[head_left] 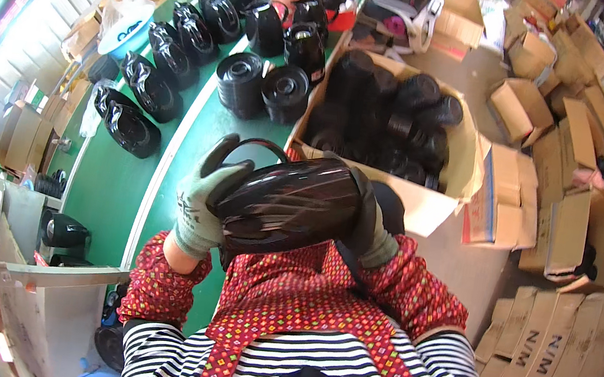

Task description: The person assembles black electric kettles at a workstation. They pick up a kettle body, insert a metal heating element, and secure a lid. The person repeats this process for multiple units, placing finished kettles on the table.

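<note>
Item in hand: one glossy black kettle body [288,206], lying on its side at chest height, near centre of view, above the red patterned apron.

Left hand [201,201], grey-gloved: fingers clamped on the handle end.
Right hand [372,229], dark-gloved: fingers wrapped round the base end.

Step, as judged: inspection or turning of the shell between both hands. A next move would call for a firm two-handed grip, since the surface looks slick.

Containers:
- Open cardboard box [468,162], just beyond the hands to the right: filled with stacked black round parts [389,120].
- Green bench [110,177], left and far: rows of further black kettle bodies [174,55] and two stacks of black bases [262,86].
- Flattened cartons [577,150], right: contents not visible.
</note>
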